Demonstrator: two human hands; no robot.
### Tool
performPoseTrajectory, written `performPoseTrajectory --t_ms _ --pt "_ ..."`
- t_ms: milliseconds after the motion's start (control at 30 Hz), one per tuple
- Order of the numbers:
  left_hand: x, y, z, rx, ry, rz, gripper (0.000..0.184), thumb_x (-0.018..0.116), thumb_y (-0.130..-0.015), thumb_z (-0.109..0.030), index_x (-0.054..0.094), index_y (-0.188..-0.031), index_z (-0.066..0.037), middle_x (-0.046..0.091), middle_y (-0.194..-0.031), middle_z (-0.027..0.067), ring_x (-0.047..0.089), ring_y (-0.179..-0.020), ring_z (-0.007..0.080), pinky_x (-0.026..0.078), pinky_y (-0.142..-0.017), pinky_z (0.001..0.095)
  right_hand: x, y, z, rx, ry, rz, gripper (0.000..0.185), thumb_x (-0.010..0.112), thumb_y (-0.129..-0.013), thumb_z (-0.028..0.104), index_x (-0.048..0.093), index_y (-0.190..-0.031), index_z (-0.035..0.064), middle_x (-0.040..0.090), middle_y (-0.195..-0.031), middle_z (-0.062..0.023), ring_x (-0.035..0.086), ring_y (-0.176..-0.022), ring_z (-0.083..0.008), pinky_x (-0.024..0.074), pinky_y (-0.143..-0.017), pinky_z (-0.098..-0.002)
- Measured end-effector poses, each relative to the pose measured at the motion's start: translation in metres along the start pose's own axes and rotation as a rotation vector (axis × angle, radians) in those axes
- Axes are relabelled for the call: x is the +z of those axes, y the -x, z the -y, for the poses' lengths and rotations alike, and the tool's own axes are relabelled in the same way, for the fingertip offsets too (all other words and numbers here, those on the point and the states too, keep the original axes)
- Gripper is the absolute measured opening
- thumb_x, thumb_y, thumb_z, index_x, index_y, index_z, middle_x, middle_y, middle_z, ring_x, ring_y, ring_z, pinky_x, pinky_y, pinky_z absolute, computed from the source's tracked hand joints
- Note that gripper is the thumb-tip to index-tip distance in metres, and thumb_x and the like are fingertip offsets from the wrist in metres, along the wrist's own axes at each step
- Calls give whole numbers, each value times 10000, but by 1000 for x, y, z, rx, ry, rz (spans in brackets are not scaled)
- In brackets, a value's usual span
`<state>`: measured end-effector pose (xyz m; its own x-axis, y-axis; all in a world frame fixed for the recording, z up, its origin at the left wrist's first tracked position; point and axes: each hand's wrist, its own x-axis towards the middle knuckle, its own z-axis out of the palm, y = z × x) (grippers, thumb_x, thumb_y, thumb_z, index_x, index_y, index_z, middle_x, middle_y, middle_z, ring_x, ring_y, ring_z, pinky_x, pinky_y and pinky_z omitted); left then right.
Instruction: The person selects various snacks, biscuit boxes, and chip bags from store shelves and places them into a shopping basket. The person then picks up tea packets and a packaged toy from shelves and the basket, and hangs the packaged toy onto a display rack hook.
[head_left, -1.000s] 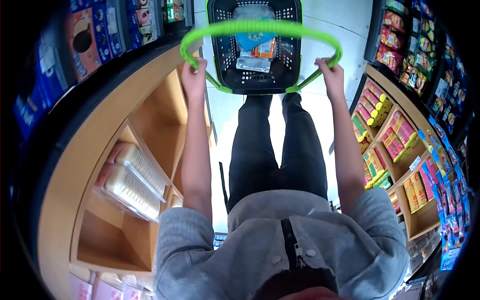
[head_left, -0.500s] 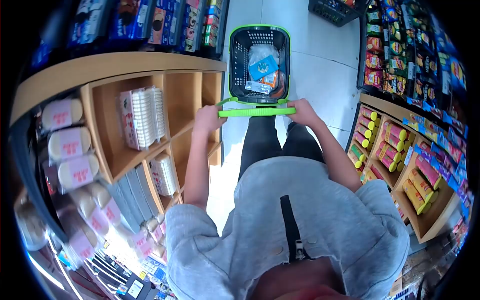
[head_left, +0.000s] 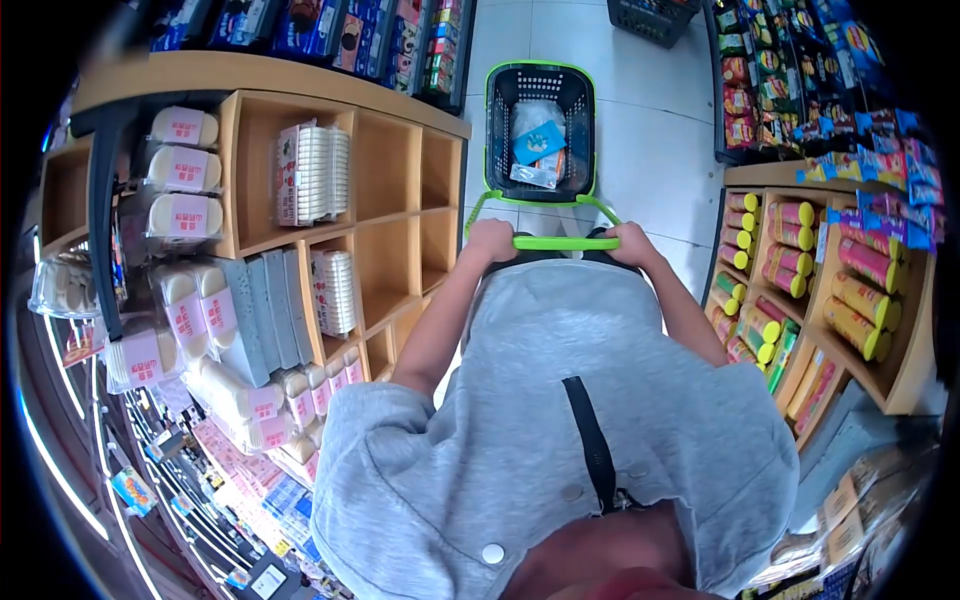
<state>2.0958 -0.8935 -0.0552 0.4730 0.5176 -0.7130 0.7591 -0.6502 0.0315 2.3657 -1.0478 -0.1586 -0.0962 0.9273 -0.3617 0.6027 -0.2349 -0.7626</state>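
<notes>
At the upper centre of the frame, a black, green-rimmed, perforated plastic basket [head_left: 540,82] sits over pale floor tiles [head_left: 655,125]. Below it, the straight green plastic handle [head_left: 565,243] is gripped at both ends, fingers closed: left hand [head_left: 490,241], right hand [head_left: 636,244]. Basket judged stiff, lightly loaded; best held by the handle ends. Inside, a flat blue packet [head_left: 540,143], probably slippery.
</notes>
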Motion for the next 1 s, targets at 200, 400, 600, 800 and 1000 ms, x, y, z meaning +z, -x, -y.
performPoseTrajectory --t_ms 200,400,600,800,1000 --pt "47 47 21 59 58 -26 310 653 -708 -374 740 -900 -148 700 -919 133 666 -875 315 529 -783 415 45 36 40 50 48 28 136 633 -716 185 677 -758 63 641 -765 -191 624 -750 -374 495 -685 -434" --pt "130 99 74 96 32 58 313 648 -714 -394 739 -898 -157 701 -907 128 666 -869 312 531 -767 413 145 75 89 25 73 34 163 681 -659 131 678 -811 72 643 -774 -173 627 -762 -352 492 -690 -438" --pt "264 149 121 142 153 82 307 642 -719 -411 728 -882 -166 698 -907 134 663 -883 314 519 -757 418 246 108 123 -14 421 139 131 698 -657 164 686 -775 108 626 -792 -141 609 -849 -324 495 -782 -432" --pt "304 215 123 200 242 -7 307 634 -724 -420 707 -867 -159 687 -863 145 654 -848 331 510 -742 425 286 149 162 115 520 216 123 677 -670 186 696 -757 102 663 -792 -152 640 -827 -331 517 -779 -435" --pt "359 258 118 260 229 -62 314 630 -715 -411 698 -860 -140 680 -867 153 647 -858 340 506 -754 435 337 197 179 189 575 234 134 675 -685 200 706 -772 103 679 -839 -138 640 -854 -326 511 -818 -415"
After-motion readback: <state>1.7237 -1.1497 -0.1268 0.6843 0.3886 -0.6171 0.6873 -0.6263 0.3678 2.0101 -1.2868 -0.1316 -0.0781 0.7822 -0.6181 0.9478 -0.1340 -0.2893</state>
